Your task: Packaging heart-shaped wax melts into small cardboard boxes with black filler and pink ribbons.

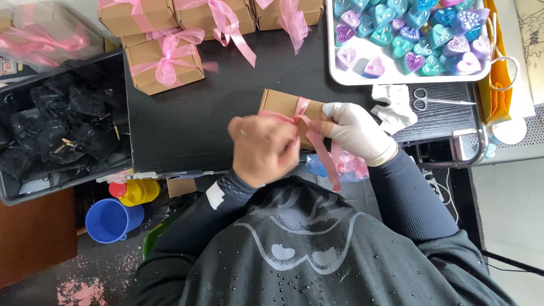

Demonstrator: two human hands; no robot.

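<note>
A small brown cardboard box (281,102) lies on the black table (194,119) in front of me, with a pink ribbon (321,150) wrapped over it. My left hand (264,149), bare, pinches the ribbon at the box's near edge. My right hand (357,131) wears a white glove and holds the ribbon against the box's right end. A loose ribbon tail hangs down toward my lap. The box's near side is hidden behind my hands.
Several brown boxes tied with pink bows (166,59) stand at the table's far left and back. A white tray (352,76) of heart-shaped pieces sits far right, with scissors (436,101) and crumpled tissue (393,106) beside it. A black bin (59,125) is left; a blue cup (113,219) stands on the floor.
</note>
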